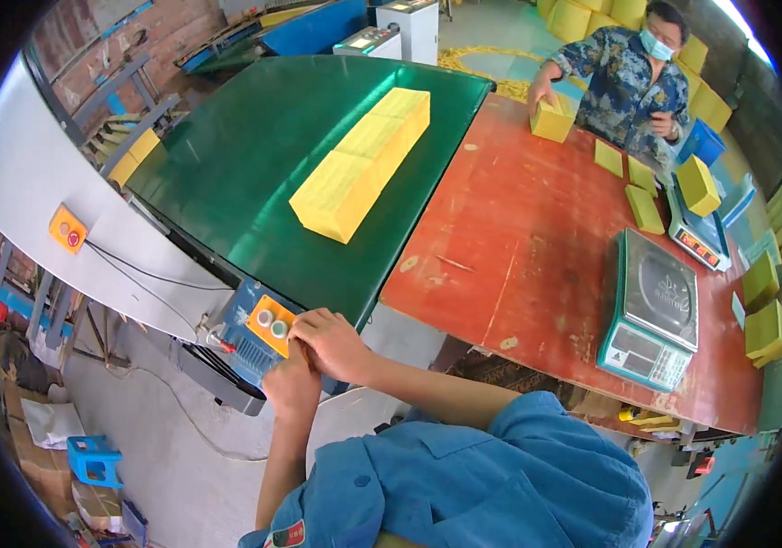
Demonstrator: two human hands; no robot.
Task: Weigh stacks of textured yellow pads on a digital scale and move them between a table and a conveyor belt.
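My left hand [290, 387] and my right hand [331, 345] meet at the near edge of a green conveyor belt [226, 169]. Both are closed, fingers curled against each other; whatever they hold, if anything, is hidden. Just to their left is an orange control box [270, 325] with two round buttons, mounted on a blue metal part [249, 352]. A long block of stacked yellow paper [363, 164] lies slantwise on the belt, beyond my hands and apart from them.
A red wooden table [500, 237] adjoins the belt. It bears a teal-sided scale [651, 310], another scale [697, 228] with a yellow stack and thin yellow bundles [644, 208]. Across it a masked co-worker [628, 91] touches a yellow block [552, 121]. A blue stool [94, 459] stands lower left.
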